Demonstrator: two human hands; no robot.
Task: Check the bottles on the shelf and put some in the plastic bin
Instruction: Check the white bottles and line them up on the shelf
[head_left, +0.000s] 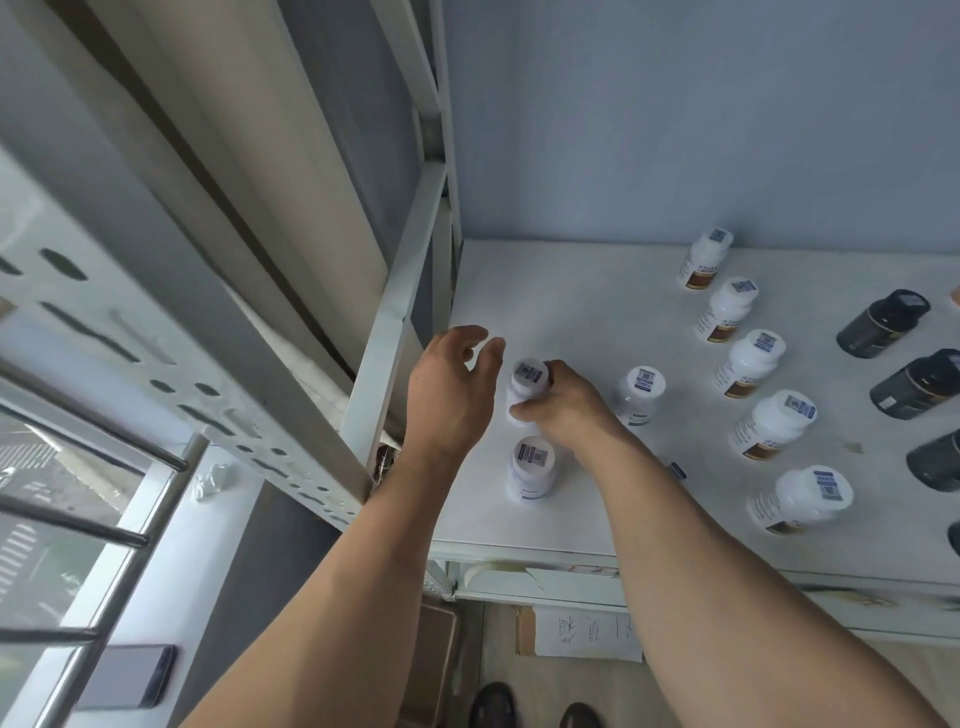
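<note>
Right hand fingers grip small white plastic bottle on white shelf, left hand loosely open beside; should lift straight, avoiding neighbours.

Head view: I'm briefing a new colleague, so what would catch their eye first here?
Two bare forearms reach onto the white shelf, where the right hand grips a white bottle near the left edge while the left hand hovers open beside it. A diagonal row of white bottles runs along the right, with dark bottles beyond.
</note>
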